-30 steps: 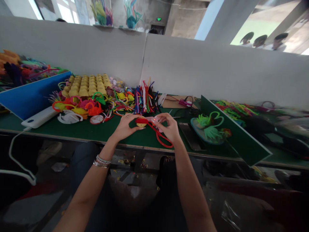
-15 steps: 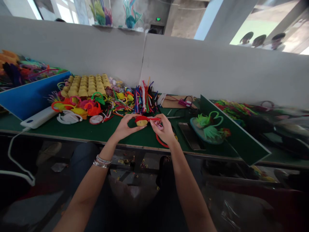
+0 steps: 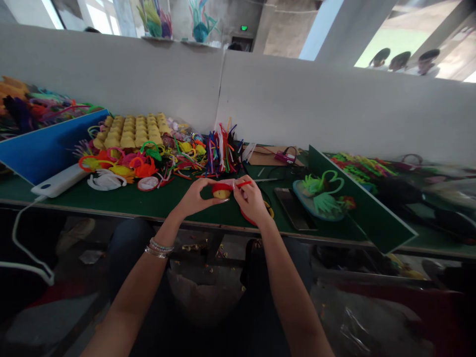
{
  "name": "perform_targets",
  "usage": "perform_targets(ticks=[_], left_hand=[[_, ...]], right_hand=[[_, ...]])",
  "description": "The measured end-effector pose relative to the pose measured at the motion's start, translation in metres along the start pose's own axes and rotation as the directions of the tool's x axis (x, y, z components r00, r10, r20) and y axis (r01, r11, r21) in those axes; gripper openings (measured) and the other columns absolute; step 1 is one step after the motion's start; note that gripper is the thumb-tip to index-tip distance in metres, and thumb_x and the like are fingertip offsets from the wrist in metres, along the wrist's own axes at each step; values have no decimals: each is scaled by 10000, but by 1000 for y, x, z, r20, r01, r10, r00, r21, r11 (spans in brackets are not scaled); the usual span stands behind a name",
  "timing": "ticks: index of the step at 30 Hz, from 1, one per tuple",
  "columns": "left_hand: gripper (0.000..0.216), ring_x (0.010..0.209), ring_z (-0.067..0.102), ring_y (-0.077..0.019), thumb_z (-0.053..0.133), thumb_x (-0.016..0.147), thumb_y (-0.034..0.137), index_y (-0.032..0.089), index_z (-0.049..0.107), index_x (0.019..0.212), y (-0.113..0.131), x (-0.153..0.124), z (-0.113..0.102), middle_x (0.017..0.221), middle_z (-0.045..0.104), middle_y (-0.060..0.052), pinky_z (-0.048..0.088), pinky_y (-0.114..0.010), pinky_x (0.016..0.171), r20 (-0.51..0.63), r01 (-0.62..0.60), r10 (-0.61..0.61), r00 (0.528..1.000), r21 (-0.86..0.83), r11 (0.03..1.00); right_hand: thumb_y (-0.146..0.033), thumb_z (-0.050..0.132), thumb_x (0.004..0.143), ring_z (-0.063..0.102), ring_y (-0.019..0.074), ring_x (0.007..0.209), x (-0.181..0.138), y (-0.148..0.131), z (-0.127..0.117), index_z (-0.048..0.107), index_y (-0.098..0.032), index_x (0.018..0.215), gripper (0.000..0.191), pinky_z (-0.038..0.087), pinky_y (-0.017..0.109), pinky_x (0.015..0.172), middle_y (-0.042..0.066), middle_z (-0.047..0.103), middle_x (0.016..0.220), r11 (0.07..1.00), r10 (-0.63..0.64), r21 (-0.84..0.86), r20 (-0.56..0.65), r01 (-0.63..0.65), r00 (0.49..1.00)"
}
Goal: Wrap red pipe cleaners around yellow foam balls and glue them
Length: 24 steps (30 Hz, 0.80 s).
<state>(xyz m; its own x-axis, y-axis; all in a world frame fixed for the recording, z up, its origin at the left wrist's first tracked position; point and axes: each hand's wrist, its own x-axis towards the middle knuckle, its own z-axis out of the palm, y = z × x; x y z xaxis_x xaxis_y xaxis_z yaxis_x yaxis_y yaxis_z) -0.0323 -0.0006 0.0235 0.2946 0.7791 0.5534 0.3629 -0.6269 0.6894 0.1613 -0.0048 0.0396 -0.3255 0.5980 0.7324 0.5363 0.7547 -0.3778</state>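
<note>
My left hand (image 3: pixel 195 197) pinches a small yellow piece (image 3: pixel 220 193) that has a red pipe cleaner (image 3: pixel 223 186) wound over its top. My right hand (image 3: pixel 252 199) is closed on the free end of that red pipe cleaner, whose tip sticks out to the right above the knuckles. Its loose loop hangs behind my right wrist over the green table (image 3: pixel 148 201). Both hands meet just above the table's near edge. Silver bracelets circle my left wrist.
A heap of coloured pipe cleaners (image 3: pixel 219 151) and bent shapes lies behind my hands. A yellow egg tray (image 3: pixel 132 130), a white power bank (image 3: pixel 59 181) with its cable and a blue board (image 3: pixel 48 148) are at left. A phone (image 3: pixel 295 208) and a green craft piece (image 3: pixel 322 196) are at right.
My right hand has drawn the red pipe cleaner up and round the yellow piece, from a long loop over the table edge to a short end by my knuckles. My left hand stayed.
</note>
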Motion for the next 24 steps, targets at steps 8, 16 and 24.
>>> perform_targets(ticks=[8, 16, 24], left_hand=[[397, 902, 581, -188, 717, 663, 402, 174, 582, 958, -1, 1, 2, 954, 638, -63, 446, -344, 824, -15, -32, 32, 999, -25, 999], [383, 894, 577, -178, 712, 674, 372, 161, 579, 964, -3, 0, 5, 954, 630, -63, 444, -325, 813, -17, -25, 23, 1000, -79, 997], [385, 896, 587, -169, 700, 693, 371, 149, 568, 978, -2, 1, 6, 965, 638, -66, 453, -314, 820, 15, 5, -2, 1000, -199, 980]], right_hand=[[-195, 437, 879, 535, 167, 748, 2, -1, -2, 450, -209, 697, 183, 450, 322, 704, 44, 558, 748, 1000, 4, -16, 14, -4, 1000], [-199, 437, 881, 556, 173, 772, 4, -3, -3, 472, -211, 709, 176, 451, 332, 718, 50, 599, 760, 999, 7, 39, 17, -8, 1000], [-213, 439, 885, 539, 168, 769, 3, -3, -3, 479, -206, 717, 173, 438, 318, 703, 50, 577, 757, 996, 21, 85, 43, -24, 999]])
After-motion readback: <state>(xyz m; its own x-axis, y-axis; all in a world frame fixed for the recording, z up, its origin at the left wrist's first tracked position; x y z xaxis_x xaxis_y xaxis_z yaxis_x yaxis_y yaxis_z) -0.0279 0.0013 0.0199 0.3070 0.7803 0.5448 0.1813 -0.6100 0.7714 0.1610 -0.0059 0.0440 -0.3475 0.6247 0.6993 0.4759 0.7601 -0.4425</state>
